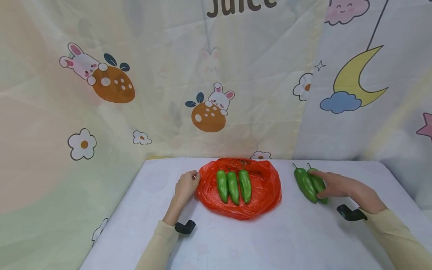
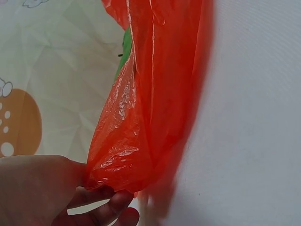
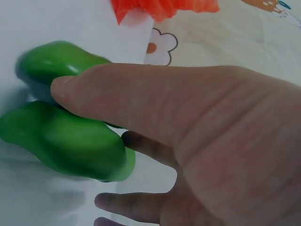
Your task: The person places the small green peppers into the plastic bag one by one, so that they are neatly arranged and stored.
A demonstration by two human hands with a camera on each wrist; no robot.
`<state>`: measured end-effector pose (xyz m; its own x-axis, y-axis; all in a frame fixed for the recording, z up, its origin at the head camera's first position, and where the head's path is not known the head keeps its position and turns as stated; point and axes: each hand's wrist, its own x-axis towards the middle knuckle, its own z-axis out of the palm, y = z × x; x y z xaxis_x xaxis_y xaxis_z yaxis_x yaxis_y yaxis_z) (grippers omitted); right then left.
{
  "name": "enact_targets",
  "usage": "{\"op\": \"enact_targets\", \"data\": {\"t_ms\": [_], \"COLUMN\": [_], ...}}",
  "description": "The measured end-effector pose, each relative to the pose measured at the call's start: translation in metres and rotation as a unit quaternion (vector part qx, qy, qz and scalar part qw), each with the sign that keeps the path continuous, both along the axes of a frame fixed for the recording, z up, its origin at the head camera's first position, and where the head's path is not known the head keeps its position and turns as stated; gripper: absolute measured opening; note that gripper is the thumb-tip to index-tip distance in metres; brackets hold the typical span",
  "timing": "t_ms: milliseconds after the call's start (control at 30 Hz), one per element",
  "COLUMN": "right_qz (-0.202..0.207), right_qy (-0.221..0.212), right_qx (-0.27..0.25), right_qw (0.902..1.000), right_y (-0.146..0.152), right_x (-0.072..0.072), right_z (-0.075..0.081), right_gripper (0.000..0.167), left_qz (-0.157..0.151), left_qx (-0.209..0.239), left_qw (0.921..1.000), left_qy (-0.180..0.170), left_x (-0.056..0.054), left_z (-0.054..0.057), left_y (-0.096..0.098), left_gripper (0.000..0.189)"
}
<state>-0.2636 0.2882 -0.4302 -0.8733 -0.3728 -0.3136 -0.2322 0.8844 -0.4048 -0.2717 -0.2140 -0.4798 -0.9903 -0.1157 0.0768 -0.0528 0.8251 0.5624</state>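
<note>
My left hand [image 1: 186, 186] pinches the left rim of a red plastic bag [image 1: 266, 195]; the left wrist view has the thin film [image 2: 122, 155] between thumb and fingers. Three green peppers lie side by side inside the bag's opening, the middle one [image 1: 233, 187] among them. To the right of the bag, two more green peppers rest close together on the table. Over the right-hand pepper [image 1: 316, 183] reaches my right hand [image 1: 347, 189], its thumb and fingers spread around it. The other pepper [image 3: 61, 61] lies just beyond the thumb in the right wrist view.
A white-covered table [image 1: 263, 243] carries everything. Behind it hangs a printed curtain [image 1: 162, 112] with rabbits, flowers and a moon, meeting the table's back edge. Each wrist wears a black camera mount, such as the left one [image 1: 185, 227].
</note>
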Motion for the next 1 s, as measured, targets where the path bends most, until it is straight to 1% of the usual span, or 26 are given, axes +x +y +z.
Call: {"op": "enact_targets", "data": {"t_ms": [233,367,567,800,1000], "right_qz": [0.000,0.000,-0.001,-0.015,-0.025], "right_qy": [-0.010,-0.008,0.011,0.038,0.056], "right_qx": [0.001,-0.005,-0.013,-0.009,-0.003], "right_qw": [0.9999,1.0000,0.9999,0.9991,0.9981], "right_y": [-0.001,0.000,0.000,0.001,-0.001], "right_x": [-0.004,-0.005,-0.005,-0.003,0.000], "right_z": [-0.005,-0.010,-0.016,-0.026,-0.027], "right_gripper": [0.083,0.084,0.084,0.083,0.084], "left_qz": [-0.002,0.001,-0.001,-0.001,0.000], "left_qx": [0.002,0.001,0.000,0.009,0.007], "left_qw": [1.0000,1.0000,1.0000,0.9998,0.9998], "left_qy": [-0.001,-0.004,-0.007,-0.017,-0.017], "left_x": [-0.001,-0.001,-0.001,0.000,0.000], "left_z": [-0.001,-0.001,0.001,0.002,0.001], "left_y": [-0.001,-0.001,0.000,0.001,0.001], "left_gripper": [0.027,0.027,0.028,0.027,0.028]}}
